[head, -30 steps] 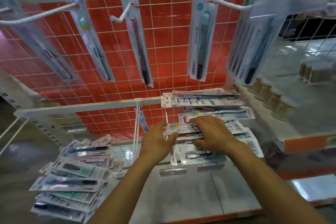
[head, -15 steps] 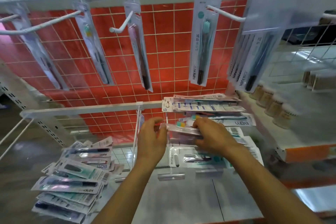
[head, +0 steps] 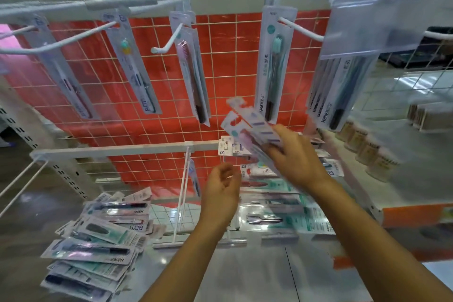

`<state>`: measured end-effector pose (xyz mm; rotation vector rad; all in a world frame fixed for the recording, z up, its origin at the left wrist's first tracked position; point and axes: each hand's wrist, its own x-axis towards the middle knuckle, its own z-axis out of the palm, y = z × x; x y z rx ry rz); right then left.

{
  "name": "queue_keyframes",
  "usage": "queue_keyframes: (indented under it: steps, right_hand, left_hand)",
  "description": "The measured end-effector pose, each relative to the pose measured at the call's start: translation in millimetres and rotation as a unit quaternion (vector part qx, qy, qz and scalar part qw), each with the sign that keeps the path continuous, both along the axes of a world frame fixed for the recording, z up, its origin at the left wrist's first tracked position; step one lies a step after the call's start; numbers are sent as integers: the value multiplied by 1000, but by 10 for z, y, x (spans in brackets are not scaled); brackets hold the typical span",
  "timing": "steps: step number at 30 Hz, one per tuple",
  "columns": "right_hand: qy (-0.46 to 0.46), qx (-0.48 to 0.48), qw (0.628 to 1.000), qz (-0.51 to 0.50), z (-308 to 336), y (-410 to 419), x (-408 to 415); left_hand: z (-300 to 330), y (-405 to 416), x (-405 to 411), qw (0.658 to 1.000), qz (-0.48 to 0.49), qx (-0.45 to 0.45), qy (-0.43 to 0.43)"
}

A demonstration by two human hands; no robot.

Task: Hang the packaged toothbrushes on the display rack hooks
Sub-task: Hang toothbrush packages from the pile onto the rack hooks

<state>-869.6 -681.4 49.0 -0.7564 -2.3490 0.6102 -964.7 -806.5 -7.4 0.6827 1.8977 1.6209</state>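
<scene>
My right hand (head: 294, 157) grips a small bunch of packaged toothbrushes (head: 247, 125), lifted with their hang holes pointing up and left toward the red grid rack (head: 220, 76). My left hand (head: 221, 189) hovers just below, fingers loosely curled, holding nothing. White hooks (head: 166, 43) stick out from the top rail, each with hanging toothbrush packs: a pink one (head: 193, 74), a teal one (head: 274, 64), and a thick bundle (head: 340, 86) at the right. More packs (head: 277, 216) lie on the shelf under my hands.
A loose heap of toothbrush packs (head: 98, 240) lies at the lower left of the white shelf (head: 245, 272). A lower rail (head: 110, 152) crosses the rack, with long hooks (head: 182, 194) pointing at me. Small bottles (head: 367, 149) stand on a shelf at the right.
My right hand has lifted the bunch of packs up off the shelf pile toward the hooks. My left hand has let go and stayed lower. The view has tilted upward.
</scene>
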Motion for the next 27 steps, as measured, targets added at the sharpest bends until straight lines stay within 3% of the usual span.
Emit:
queue_keyframes:
  steps: [2,5,8,13,27]
  right_hand:
    - [77,-100,992,24,104,-18,-31]
    - [142,-281,946,80,156,-68,-83]
    - [164,-370,909,100,170,-118,-126]
    - [186,-409,888,95,206,-190,-200]
    - [174,-423,887,59,109,-521,-260]
  left_hand:
    - [82,32,36,999,-36,20,-17]
    - [197,61,57,995,-66,56,-44]
    - [275,55,38,994,-65,76,-35]
    - [340,10,-18,995,-41,83,-21]
    - [312,-264,-115,996,-32,77,-36]
